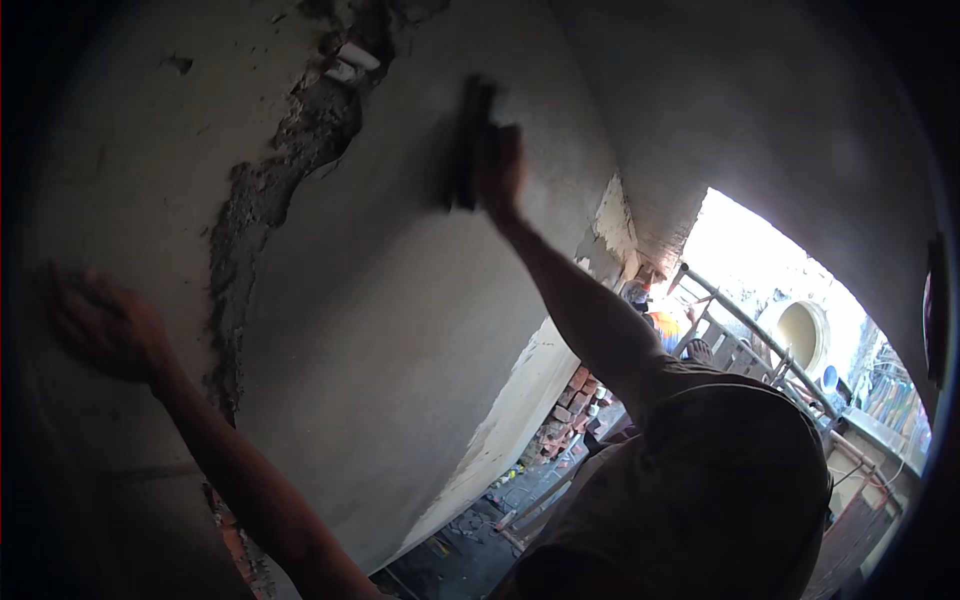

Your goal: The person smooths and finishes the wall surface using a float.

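High up, my right hand (502, 170) grips a dark plastering float (468, 145) against a wall of smooth grey plaster (390, 290). Motion blurs the float, so its exact face is hard to make out. Lower on the left, my left hand (105, 320) rests on an older, paler stretch of wall (130, 190), fingers stretched out and nothing in it. Between the two surfaces runs a rough, broken channel (245, 230) of bare masonry, with a pale block piece (355, 60) lodged near its top.
Ragged plaster (500, 400) ends at the wall's lower right, above a brick stack (570, 415). Metal scaffold bars (760, 340) stand by the bright opening on the right. A person in orange (665, 325) is beyond. Debris lies on the floor (460, 545) below.
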{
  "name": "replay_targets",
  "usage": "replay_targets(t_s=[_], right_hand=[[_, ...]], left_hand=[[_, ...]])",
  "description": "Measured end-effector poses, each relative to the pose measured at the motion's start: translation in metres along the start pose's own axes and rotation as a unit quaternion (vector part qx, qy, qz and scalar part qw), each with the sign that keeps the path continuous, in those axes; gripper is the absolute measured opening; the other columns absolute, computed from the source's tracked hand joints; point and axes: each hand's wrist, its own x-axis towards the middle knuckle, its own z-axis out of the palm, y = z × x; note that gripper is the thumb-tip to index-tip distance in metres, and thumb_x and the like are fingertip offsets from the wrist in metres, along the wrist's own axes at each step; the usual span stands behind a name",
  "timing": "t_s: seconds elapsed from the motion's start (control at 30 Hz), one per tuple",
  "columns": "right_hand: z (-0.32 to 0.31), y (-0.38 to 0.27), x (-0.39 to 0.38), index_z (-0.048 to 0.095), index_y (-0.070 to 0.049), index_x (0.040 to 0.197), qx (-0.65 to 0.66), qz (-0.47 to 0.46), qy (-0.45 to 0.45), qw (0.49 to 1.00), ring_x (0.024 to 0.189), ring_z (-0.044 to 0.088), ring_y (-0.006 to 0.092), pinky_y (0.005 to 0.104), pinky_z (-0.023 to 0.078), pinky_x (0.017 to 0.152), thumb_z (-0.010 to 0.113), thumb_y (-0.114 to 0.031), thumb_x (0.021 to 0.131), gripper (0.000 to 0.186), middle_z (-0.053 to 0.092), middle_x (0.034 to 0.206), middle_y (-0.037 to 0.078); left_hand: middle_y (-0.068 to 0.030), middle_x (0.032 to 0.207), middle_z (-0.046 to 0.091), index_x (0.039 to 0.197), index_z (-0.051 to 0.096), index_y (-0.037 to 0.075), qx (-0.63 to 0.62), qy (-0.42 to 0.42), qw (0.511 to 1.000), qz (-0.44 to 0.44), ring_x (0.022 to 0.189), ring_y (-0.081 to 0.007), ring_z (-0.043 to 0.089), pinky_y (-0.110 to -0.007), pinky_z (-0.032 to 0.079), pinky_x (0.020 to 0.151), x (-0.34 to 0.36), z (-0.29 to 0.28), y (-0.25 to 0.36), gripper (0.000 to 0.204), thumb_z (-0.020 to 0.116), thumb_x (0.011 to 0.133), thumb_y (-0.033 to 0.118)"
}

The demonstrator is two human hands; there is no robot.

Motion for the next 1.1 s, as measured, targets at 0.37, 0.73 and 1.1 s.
replay_targets(t_s=[0.37,0.73,1.1], right_hand=[[-0.044,0.023,0.111,0.056,-0.004,0.111,-0.053,-0.269,0.21,0.938,0.101,0.058,0.0427,0.0506,0.049,0.083,0.065,-0.025,0.095,0.028,0.06,0.107,0.019],[-0.019,0.019,0.04,0.057,-0.005,0.111,-0.08,-0.346,0.057,0.933,0.114,0.054,0.0413,0.0519,0.05,0.093,0.069,-0.026,0.089,0.033,0.059,0.117,0.018],[-0.033,0.128,0.041,0.058,-0.006,0.109,-0.038,-0.047,0.11,0.992,0.102,0.059,0.0415,0.0523,0.05,0.085,0.071,-0.023,0.089,0.029,0.062,0.102,0.018]], left_hand=[[-0.0169,0.14,0.058,0.138,0.058,0.005,0.069,-0.035,0.994,0.08,0.131,-0.0344,0.054,-0.048,0.043,0.107,0.014,-0.009,0.0,0.043,0.044,0.109,0.033],[-0.016,0.147,0.052,0.143,0.054,0.01,0.051,-0.035,0.995,0.08,0.135,-0.0329,0.052,-0.049,0.041,0.108,0.0,-0.005,0.005,0.044,0.04,0.11,0.035],[-0.0156,0.146,0.054,0.141,0.056,0.008,0.061,-0.055,0.992,0.092,0.134,-0.0336,0.052,-0.047,0.043,0.106,0.003,0.001,0.002,0.044,0.037,0.111,0.033]])
